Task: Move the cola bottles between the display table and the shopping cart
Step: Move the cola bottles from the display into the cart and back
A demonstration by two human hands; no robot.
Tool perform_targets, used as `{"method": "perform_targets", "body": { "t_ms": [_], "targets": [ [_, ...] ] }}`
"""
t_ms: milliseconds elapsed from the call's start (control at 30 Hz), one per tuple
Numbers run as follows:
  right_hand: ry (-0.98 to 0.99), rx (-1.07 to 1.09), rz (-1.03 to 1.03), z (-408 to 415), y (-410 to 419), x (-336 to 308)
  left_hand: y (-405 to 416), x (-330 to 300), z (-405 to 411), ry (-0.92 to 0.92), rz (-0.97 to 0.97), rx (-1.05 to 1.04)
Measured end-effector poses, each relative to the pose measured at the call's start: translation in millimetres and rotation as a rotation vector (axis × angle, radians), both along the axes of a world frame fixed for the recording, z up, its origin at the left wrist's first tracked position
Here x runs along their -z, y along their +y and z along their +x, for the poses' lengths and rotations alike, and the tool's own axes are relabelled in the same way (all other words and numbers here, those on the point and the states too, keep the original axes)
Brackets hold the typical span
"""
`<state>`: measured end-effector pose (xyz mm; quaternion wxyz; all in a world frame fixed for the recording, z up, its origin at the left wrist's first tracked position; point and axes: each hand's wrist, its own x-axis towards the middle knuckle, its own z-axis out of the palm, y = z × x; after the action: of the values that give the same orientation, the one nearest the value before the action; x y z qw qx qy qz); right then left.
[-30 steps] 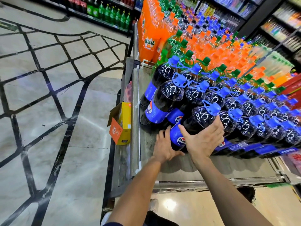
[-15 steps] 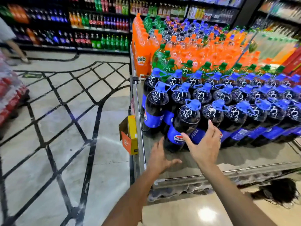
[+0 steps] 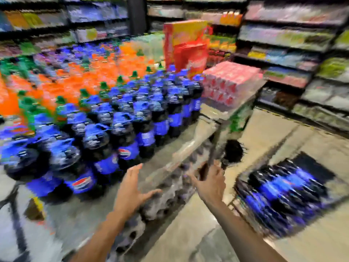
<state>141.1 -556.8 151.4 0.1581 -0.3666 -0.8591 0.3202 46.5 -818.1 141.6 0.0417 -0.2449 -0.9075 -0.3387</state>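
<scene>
The view is heavily blurred by motion. Several dark cola bottles (image 3: 122, 140) with blue caps and blue labels stand in rows on the grey display table (image 3: 170, 148). More cola bottles (image 3: 279, 188) lie on their sides low at the right, in what looks like the shopping cart (image 3: 238, 201). My left hand (image 3: 132, 190) hovers over the table's front edge, fingers spread, holding nothing. My right hand (image 3: 211, 182) is in the air past the table's corner, fingers spread and empty, between the table and the lying bottles.
Orange soda bottles (image 3: 79, 82) with green caps fill the table behind the cola. Pink shrink-wrapped packs (image 3: 232, 80) and red-yellow boxes (image 3: 187, 40) stand at the table's far end. Store shelves (image 3: 294, 40) line the right and back. Beige floor (image 3: 255, 137) lies between table and shelves.
The view has swung to the right, bringing the lying bottles at the right into sight. Both hands have left the front cola bottle and moved right, still empty.
</scene>
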Motion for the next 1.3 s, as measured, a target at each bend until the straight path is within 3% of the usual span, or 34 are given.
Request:
{"method": "perform_targets", "body": {
  "t_ms": [233, 367, 567, 833, 1033, 1300],
  "targets": [
    [-0.062, 0.29, -0.15, 89.4, 126.0, 0.3, 181.7, -18.0, 30.1, -0.07, -0.003, 0.389],
    [-0.071, 0.415, -0.204, 126.9, 177.4, 5.5, 266.9, -2.5, 38.5, -0.065, -0.145, 0.535],
    [-0.095, 0.559, -0.312, 154.4, 237.2, 36.4, 370.1, 27.8, 48.7, -0.105, -0.211, 0.753],
    [-0.227, 0.736, -0.425, 162.8, 302.3, 112.5, 492.6, 96.7, 36.3, -0.226, -0.366, 0.937],
    [-0.297, 0.719, -0.496, 159.1, 322.8, 139.8, 555.2, 129.1, 44.4, -0.266, -0.515, 1.032],
    [-0.165, 0.762, -0.734, 130.8, 389.7, 194.9, 625.0, 148.3, 29.6, -0.256, -0.637, 0.972]
  ]
}}
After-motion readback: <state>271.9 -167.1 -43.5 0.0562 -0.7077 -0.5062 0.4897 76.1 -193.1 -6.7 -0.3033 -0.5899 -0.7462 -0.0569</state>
